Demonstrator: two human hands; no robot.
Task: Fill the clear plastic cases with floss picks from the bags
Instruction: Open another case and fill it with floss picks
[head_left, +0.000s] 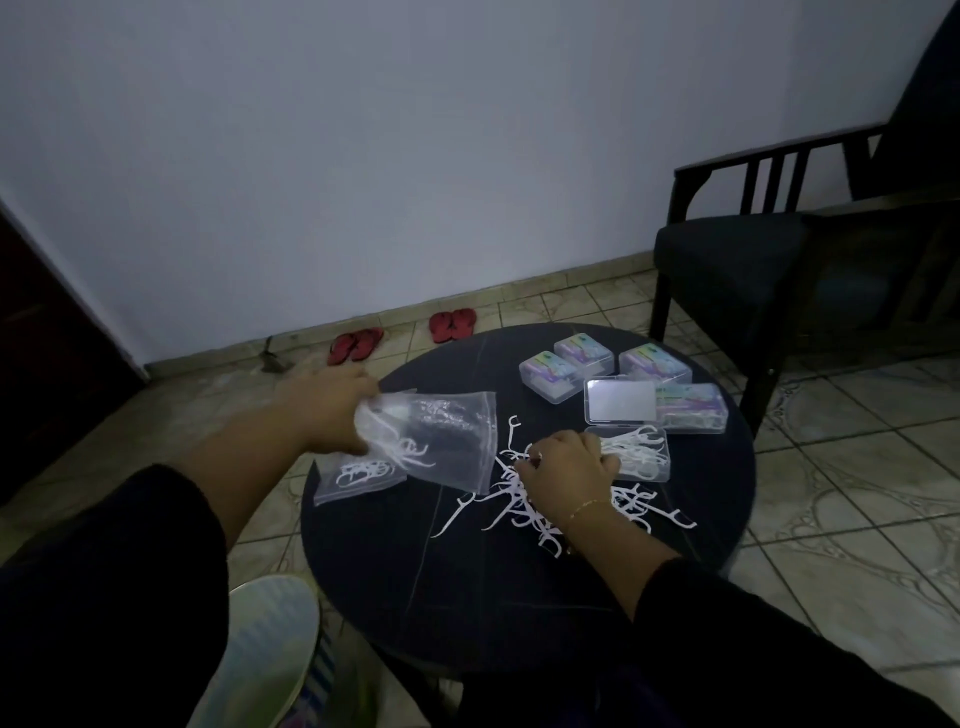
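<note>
My left hand grips the closed end of a clear zip bag, tipped so its opening faces the table. A few white floss picks still lie inside the bag. A second bag with picks lies flat under it. A loose pile of white floss picks is scattered on the round black table. My right hand rests on this pile with fingers curled over some picks. Just right of that hand stands an open clear case holding picks, its lid raised behind.
Several closed clear cases with coloured labels stand at the table's far right. A dark armchair is to the right, two pairs of red sandals lie by the wall, and a light cushion is near my left knee.
</note>
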